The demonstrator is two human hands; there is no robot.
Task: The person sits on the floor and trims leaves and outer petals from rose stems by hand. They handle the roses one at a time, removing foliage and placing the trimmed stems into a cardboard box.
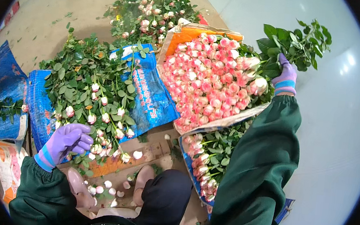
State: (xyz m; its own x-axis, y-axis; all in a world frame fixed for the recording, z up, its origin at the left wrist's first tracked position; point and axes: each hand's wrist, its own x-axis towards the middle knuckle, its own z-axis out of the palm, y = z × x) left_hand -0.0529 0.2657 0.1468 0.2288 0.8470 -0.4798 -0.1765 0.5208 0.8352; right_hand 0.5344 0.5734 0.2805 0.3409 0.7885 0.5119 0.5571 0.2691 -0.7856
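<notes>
My right hand [286,76], in a purple glove and green sleeve, grips a leafy rose stem [295,43] at the right edge of a large heap of pink roses [210,78] lying on paper. My left hand [68,139], also gloved in purple, hovers with curled fingers over the near end of a pile of pale roses with green leaves [92,87]. It holds nothing that I can see. That pile rests on a blue woven sack [153,97].
A third rose pile [154,9] lies farther back on the concrete floor. More roses [208,158] sit on a sack under my right arm. Loose petals [113,190] and my pink shoes [78,187] are near the bottom. A pale wall [337,126] stands to the right.
</notes>
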